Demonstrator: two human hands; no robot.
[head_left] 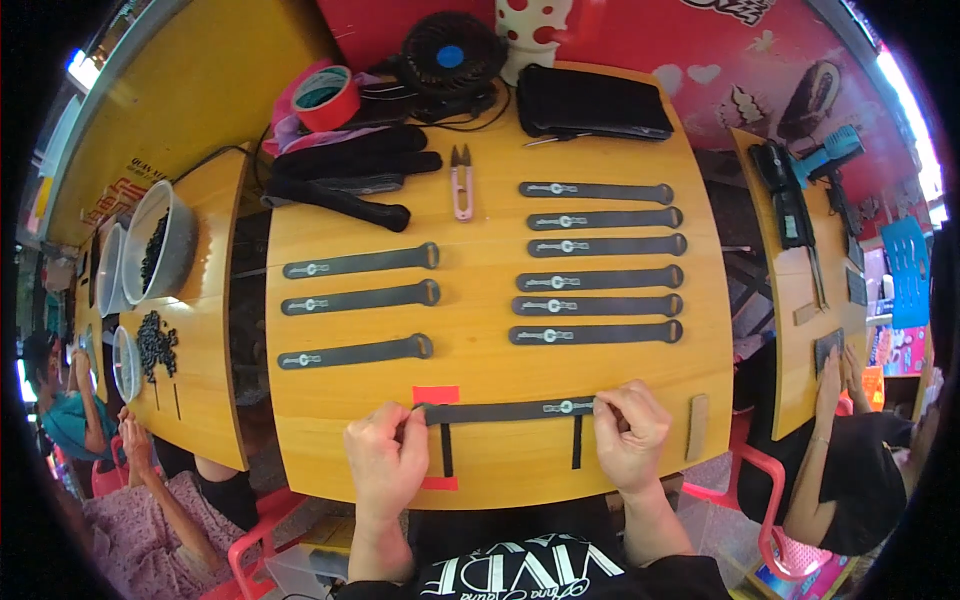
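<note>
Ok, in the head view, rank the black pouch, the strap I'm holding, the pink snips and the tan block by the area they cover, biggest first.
1. Black pouch
2. Held strap, long but narrow
3. Pink snips and tan block: too alike to rank.

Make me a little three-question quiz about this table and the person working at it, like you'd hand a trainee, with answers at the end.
1. True or false: the left hand and right hand hold opposite ends of one grey strap.
2. How many other straps lie in the right-hand column on the table?
3. Where are the pink snips? A) in the left hand B) on the table C) inside a tub

Key: 1. True. 2. Six. 3. B.
</note>
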